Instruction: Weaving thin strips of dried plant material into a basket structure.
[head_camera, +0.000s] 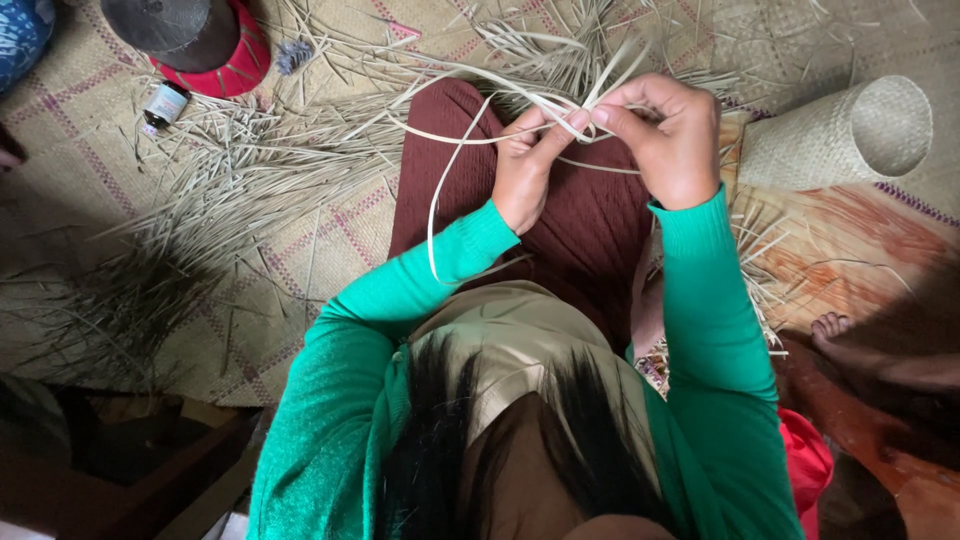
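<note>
Both hands meet above a dark red-brown skirt (590, 225) covering my lap. My left hand (530, 165) pinches pale dried straw strips (500, 95) between thumb and forefinger. My right hand (670, 135) grips the same bundle from the other side, fingertips touching the left ones. Long thin strips arc away from the hands, one looping down past my left wrist. Green sleeves cover both arms.
Loose dried straw (240, 170) lies heaped over a woven mat (300, 250) at the left. A woven basket (850, 135) lies on its side at the right. A red and grey hat (195, 40) and a small bottle (165, 105) sit top left. A bare foot (835, 330) shows at right.
</note>
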